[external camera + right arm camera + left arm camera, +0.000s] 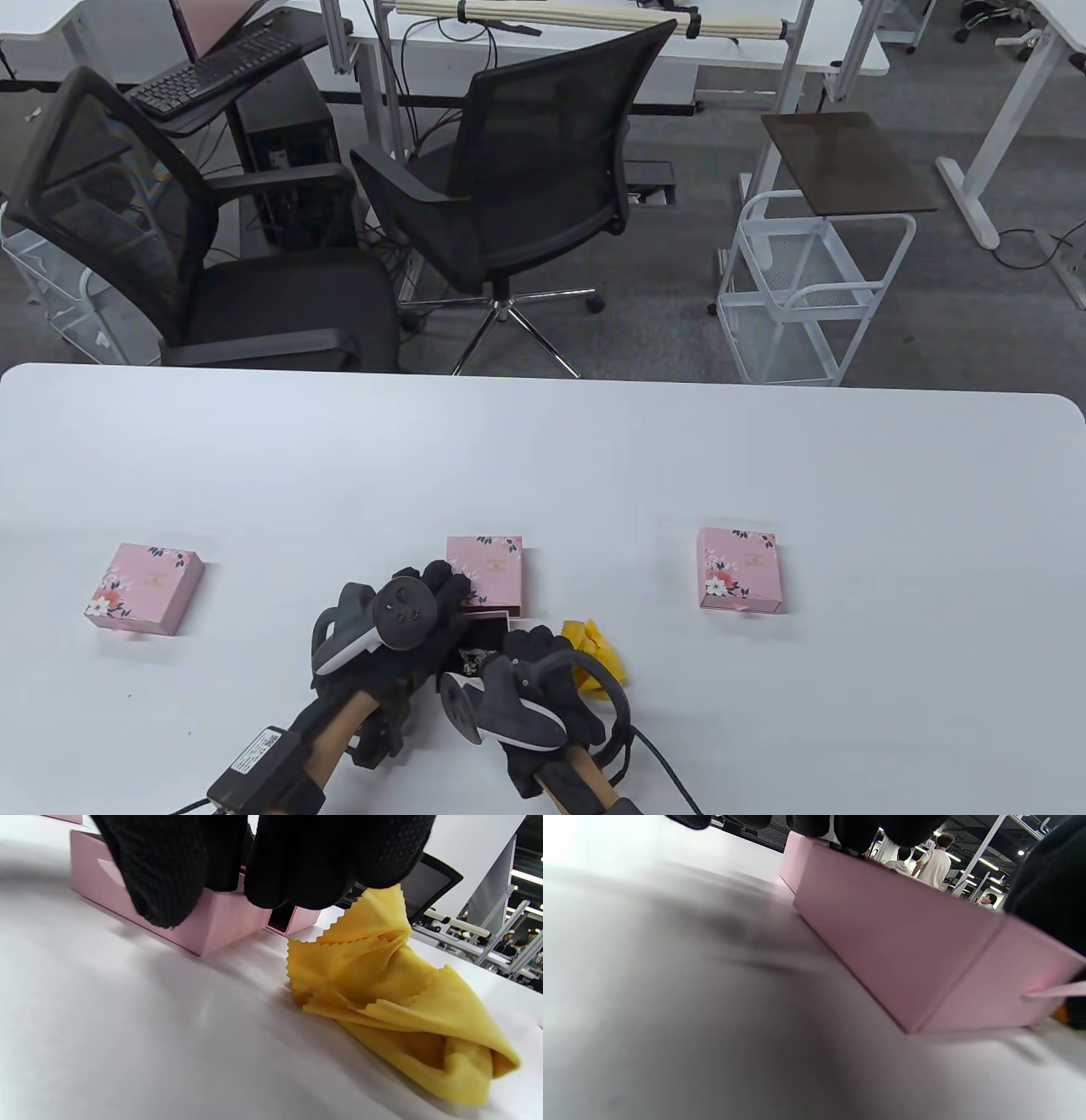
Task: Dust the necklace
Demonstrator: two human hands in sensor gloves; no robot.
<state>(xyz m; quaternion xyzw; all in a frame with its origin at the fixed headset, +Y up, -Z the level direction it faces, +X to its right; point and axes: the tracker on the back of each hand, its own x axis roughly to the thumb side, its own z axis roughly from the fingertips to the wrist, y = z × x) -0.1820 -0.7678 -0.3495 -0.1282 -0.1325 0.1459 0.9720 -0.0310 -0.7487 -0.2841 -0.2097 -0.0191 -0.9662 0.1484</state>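
Lower left of the table view there's a closed pink box (144, 588) sitting on the white desk (543, 458), well apart from everything else. Bottom center, the left hand (416, 620) rests on the middle pink box (485, 570), fingers on its lid; its drawer (485, 630) is pulled out toward the bottom edge, black lined, with a small sparkly thing inside that's probably the necklace (475, 655), too tiny to be sure. Only this view shows that.

The left wrist view just gives the pink side wall (903, 950) and a ribbon tab at the right edge, fingertips (857, 827) cut off at the top. How they're curled is hard to tell.

The right hand (543, 679) sits just below the drawer with its fingers (169, 870) bunched narrow over the drawer's edge; whether they pinch anything is hidden. The right wrist view shows the crumpled yellow cloth (398, 1001) with zigzag edges lying just beside them, mostly hidden from above.

Far right, a third pink box (736, 567), closed.
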